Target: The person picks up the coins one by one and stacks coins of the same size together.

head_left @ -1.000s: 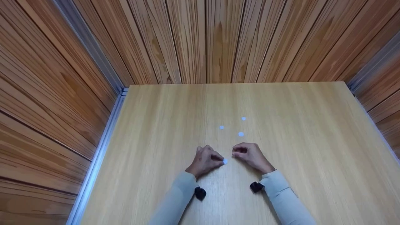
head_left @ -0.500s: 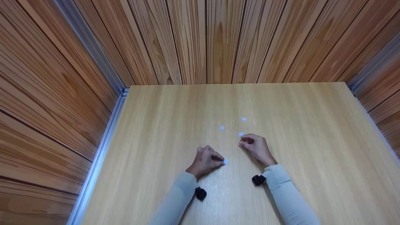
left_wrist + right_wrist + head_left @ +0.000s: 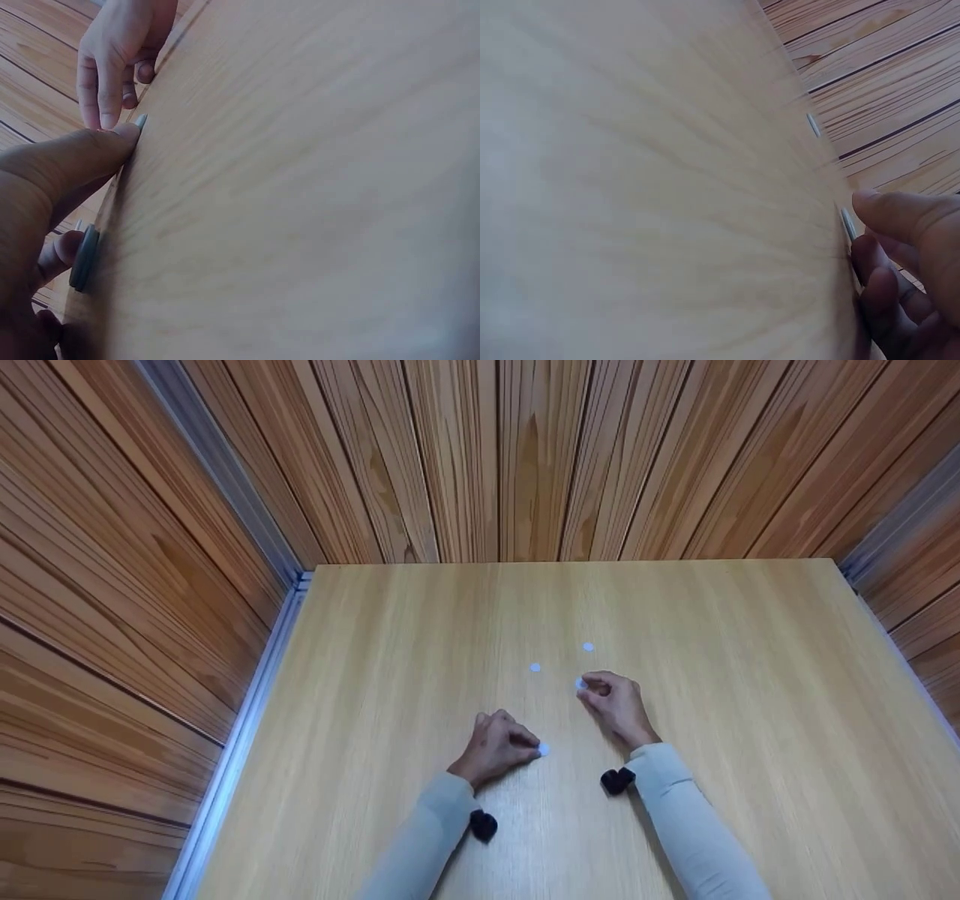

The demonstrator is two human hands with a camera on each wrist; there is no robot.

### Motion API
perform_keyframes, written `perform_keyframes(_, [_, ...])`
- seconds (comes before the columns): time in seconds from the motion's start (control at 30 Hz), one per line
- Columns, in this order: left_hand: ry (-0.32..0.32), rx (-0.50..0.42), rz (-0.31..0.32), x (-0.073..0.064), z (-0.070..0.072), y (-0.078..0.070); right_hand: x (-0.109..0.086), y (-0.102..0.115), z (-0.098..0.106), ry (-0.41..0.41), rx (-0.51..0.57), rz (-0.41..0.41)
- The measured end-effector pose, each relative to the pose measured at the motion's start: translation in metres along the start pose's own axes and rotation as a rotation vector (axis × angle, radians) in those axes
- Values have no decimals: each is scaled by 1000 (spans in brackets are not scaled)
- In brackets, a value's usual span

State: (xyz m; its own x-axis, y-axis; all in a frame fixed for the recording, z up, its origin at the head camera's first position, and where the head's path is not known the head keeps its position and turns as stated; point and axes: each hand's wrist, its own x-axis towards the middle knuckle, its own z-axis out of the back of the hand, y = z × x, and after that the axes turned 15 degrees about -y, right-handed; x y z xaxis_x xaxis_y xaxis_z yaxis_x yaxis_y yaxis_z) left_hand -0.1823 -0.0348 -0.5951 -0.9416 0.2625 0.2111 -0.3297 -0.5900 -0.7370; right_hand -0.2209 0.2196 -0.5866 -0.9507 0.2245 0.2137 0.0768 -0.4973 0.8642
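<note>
My left hand pinches a small white disc at the table surface. In the left wrist view, a greenish-grey round piece, seemingly more than one layer thick, sits against the lower fingers; how it is held is unclear. Further forward, my right hand has its thumb and fingers around another white disc lying on the table. From the right wrist, that disc shows flat beside a fingertip, with the thumb slightly apart from it.
Two more white discs lie beyond the hands, a left one and a farther one. The wooden table is bordered by a metal rail and plank walls. Each wrist carries a small black camera.
My right hand has moved forward and slightly right from near the left hand to the nearest loose disc. The left hand stays in place, pinching its disc.
</note>
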Motion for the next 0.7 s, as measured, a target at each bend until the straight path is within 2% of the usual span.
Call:
perform_keyframes(0.17, [0, 4, 8, 0, 0, 0, 2, -1, -1, -4, 1, 3])
perform_keyframes(0.5, [15, 13, 69, 0, 0, -2, 4, 0, -4, 20, -42, -10])
perform_keyframes(0.6, [10, 11, 66, 0, 0, -2, 5, 0, -5, 32, -35, -22])
perform_keyframes(0.7, [0, 4, 35, -1, 0, -1, 4, -1, -5, 45, -34, -26])
